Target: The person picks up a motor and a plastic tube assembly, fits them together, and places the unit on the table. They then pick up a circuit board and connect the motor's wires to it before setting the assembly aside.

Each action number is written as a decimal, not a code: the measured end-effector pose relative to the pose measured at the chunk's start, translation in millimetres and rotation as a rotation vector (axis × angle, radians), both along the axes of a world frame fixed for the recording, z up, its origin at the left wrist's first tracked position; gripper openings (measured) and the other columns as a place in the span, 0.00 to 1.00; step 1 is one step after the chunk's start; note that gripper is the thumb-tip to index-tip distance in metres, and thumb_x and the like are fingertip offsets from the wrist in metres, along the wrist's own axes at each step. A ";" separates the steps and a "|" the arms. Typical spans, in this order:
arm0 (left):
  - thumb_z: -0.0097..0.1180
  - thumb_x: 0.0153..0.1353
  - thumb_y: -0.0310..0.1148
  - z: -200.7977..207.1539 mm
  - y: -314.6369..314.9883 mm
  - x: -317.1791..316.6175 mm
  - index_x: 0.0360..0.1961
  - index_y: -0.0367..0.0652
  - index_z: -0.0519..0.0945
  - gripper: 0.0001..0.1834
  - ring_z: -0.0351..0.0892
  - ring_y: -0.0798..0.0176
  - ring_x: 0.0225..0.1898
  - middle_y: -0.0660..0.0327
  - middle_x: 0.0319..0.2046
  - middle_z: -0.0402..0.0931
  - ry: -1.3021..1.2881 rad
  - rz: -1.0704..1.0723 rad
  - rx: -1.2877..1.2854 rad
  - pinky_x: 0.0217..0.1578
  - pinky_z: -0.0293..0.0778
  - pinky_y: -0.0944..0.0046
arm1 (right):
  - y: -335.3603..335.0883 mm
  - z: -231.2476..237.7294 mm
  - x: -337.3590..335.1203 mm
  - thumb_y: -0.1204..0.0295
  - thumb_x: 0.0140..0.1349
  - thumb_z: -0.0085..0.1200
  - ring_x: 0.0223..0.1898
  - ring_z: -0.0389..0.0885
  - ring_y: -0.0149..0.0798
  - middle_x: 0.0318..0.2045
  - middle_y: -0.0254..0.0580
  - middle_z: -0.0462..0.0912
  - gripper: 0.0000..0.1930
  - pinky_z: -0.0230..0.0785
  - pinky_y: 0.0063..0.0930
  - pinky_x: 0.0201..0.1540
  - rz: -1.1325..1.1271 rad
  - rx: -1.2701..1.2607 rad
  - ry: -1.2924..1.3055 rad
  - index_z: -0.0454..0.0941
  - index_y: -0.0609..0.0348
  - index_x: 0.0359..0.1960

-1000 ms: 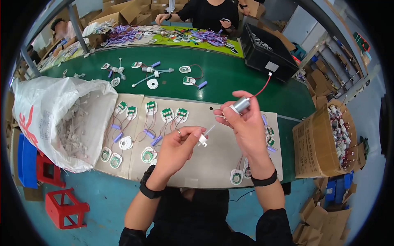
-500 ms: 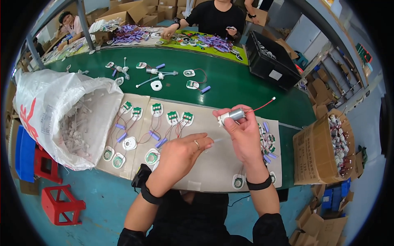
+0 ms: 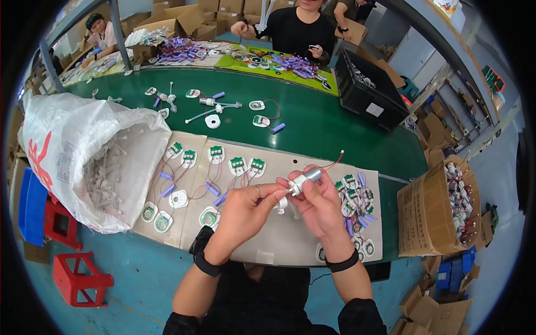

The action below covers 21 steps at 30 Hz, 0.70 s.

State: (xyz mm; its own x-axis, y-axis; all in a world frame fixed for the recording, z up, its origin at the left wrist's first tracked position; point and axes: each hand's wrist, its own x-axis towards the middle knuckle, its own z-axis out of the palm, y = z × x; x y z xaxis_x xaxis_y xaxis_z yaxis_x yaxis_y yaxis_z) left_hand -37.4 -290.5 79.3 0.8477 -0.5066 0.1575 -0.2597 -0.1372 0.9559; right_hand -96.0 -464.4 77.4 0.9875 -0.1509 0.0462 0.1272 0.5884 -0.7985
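Note:
My right hand (image 3: 322,209) is closed around a small pump motor (image 3: 312,175), with a silver metal can, a white plastic head and a thin red wire ending in a white plug. The white head points toward my left hand (image 3: 244,212), whose thumb and forefinger pinch a pale, translucent plastic tube piece against it. My fingers hide most of that piece. A white ring-like plastic part (image 3: 281,206) shows just below the fingertips; I cannot tell which hand bears it. Both hands are above the cardboard-covered part of the bench (image 3: 267,237).
Green circuit boards on white plates (image 3: 237,165), wired to purple cells (image 3: 212,189), lie left of my hands; more cluster at right. A white sack (image 3: 61,151) of translucent fittings stands left, a carton (image 3: 416,218) of motors right. Across the green bench (image 3: 312,120), a person works near a black crate (image 3: 368,95).
My right hand has brought the motor left and down, and my left fingers now meet its white head. Across the bench, the other person's hand has lifted.

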 end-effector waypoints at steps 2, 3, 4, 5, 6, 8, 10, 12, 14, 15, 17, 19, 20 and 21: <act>0.62 0.66 0.35 0.3 -0.8 -0.8 0.45 0.40 0.87 0.12 0.66 0.79 0.24 0.68 0.20 0.77 -0.014 0.012 -0.055 0.25 0.67 0.73 | 2.7 -0.3 -0.4 0.70 0.69 0.55 0.59 0.76 0.58 0.51 0.46 0.79 0.14 0.71 0.49 0.62 -0.003 0.004 -0.007 0.66 0.56 0.52; 0.62 0.66 0.35 -1.3 -1.3 -1.4 0.45 0.40 0.87 0.12 0.66 0.79 0.24 0.68 0.20 0.77 -0.014 0.015 -0.054 0.25 0.67 0.73 | 3.8 -0.3 -0.6 0.70 0.69 0.55 0.59 0.76 0.57 0.51 0.46 0.79 0.15 0.71 0.49 0.62 -0.011 0.003 0.000 0.66 0.56 0.52; 0.62 0.66 0.35 -3.7 -2.6 -1.8 0.45 0.41 0.87 0.11 0.65 0.80 0.24 0.69 0.19 0.76 -0.039 0.029 -0.059 0.25 0.66 0.73 | 4.4 0.1 -1.2 0.70 0.69 0.55 0.59 0.77 0.57 0.50 0.46 0.79 0.15 0.71 0.48 0.62 -0.021 0.001 0.006 0.66 0.56 0.53; 0.62 0.66 0.35 -4.8 -3.1 -2.4 0.45 0.41 0.87 0.11 0.65 0.80 0.24 0.69 0.19 0.75 -0.063 0.043 -0.063 0.24 0.66 0.73 | 5.1 0.5 -1.7 0.70 0.69 0.55 0.59 0.77 0.57 0.50 0.46 0.79 0.15 0.71 0.48 0.62 -0.019 0.001 0.007 0.66 0.56 0.53; 0.62 0.66 0.35 -3.0 -2.3 -3.2 0.45 0.41 0.87 0.11 0.65 0.80 0.24 0.69 0.19 0.75 -0.063 0.045 -0.063 0.24 0.66 0.73 | 6.1 0.9 -2.2 0.70 0.69 0.55 0.59 0.77 0.57 0.50 0.46 0.79 0.15 0.71 0.48 0.62 -0.032 -0.018 -0.007 0.65 0.56 0.53; 0.62 0.66 0.35 1.6 -1.7 -3.5 0.45 0.41 0.87 0.11 0.65 0.80 0.24 0.69 0.19 0.75 0.039 0.024 -0.048 0.24 0.65 0.73 | 6.2 1.0 -2.6 0.70 0.69 0.55 0.59 0.77 0.56 0.50 0.46 0.79 0.16 0.71 0.48 0.62 -0.045 -0.038 -0.021 0.65 0.56 0.53; 0.62 0.66 0.35 0.4 -2.1 -4.0 0.44 0.41 0.87 0.11 0.65 0.80 0.24 0.69 0.18 0.75 0.048 0.025 -0.055 0.24 0.64 0.73 | 6.6 0.9 -3.4 0.70 0.68 0.57 0.59 0.77 0.56 0.50 0.46 0.79 0.18 0.72 0.47 0.61 -0.030 -0.065 -0.026 0.63 0.54 0.54; 0.62 0.66 0.35 1.1 -2.2 -5.3 0.44 0.41 0.87 0.11 0.65 0.80 0.24 0.69 0.18 0.75 0.057 0.024 -0.062 0.23 0.64 0.73 | 7.0 -3.1 -1.3 0.70 0.68 0.57 0.59 0.77 0.55 0.50 0.46 0.79 0.18 0.72 0.46 0.61 -0.053 -0.158 -0.069 0.63 0.53 0.54; 0.62 0.66 0.35 4.0 -2.6 -8.5 0.43 0.41 0.88 0.11 0.65 0.80 0.23 0.70 0.18 0.74 0.065 0.050 -0.060 0.23 0.64 0.73 | 10.1 -4.0 -0.2 0.71 0.68 0.57 0.60 0.76 0.55 0.50 0.46 0.79 0.19 0.72 0.46 0.61 -0.065 -0.251 -0.111 0.62 0.52 0.54; 0.62 0.66 0.35 2.8 -2.8 -8.9 0.43 0.41 0.88 0.11 0.65 0.80 0.23 0.70 0.18 0.74 0.067 0.053 -0.060 0.23 0.64 0.73 | 13.9 -3.5 0.1 0.70 0.68 0.58 0.59 0.77 0.54 0.50 0.46 0.79 0.19 0.72 0.45 0.60 -0.067 -0.259 -0.148 0.61 0.52 0.54; 0.62 0.66 0.35 0.3 -3.5 -6.9 0.42 0.40 0.88 0.11 0.65 0.80 0.23 0.70 0.18 0.74 0.059 0.081 -0.117 0.23 0.63 0.73 | 18.0 -1.5 -0.8 0.70 0.67 0.58 0.59 0.77 0.54 0.50 0.47 0.79 0.19 0.72 0.45 0.60 -0.075 -0.266 -0.191 0.61 0.52 0.54; 0.62 0.66 0.36 3.2 -6.7 -7.9 0.42 0.41 0.87 0.11 0.65 0.78 0.20 0.66 0.16 0.74 -0.002 0.087 -0.062 0.21 0.63 0.70 | 18.1 -1.0 -3.5 0.70 0.67 0.58 0.59 0.77 0.53 0.50 0.48 0.79 0.19 0.73 0.44 0.59 -0.092 -0.203 -0.164 0.62 0.51 0.54; 0.61 0.66 0.37 4.5 -9.7 -8.6 0.42 0.41 0.87 0.12 0.66 0.75 0.17 0.62 0.14 0.73 -0.060 0.095 -0.007 0.19 0.63 0.67 | 13.5 1.3 -3.6 0.70 0.67 0.58 0.59 0.77 0.53 0.50 0.48 0.79 0.19 0.73 0.44 0.59 -0.088 -0.197 -0.167 0.62 0.51 0.54; 0.61 0.66 0.37 3.1 -14.5 -8.2 0.42 0.41 0.87 0.12 0.66 0.75 0.17 0.62 0.14 0.73 -0.063 0.099 0.000 0.19 0.63 0.67 | 4.1 5.6 -3.1 0.71 0.67 0.58 0.59 0.78 0.52 0.50 0.49 0.79 0.19 0.73 0.43 0.59 -0.050 -0.212 -0.107 0.62 0.52 0.54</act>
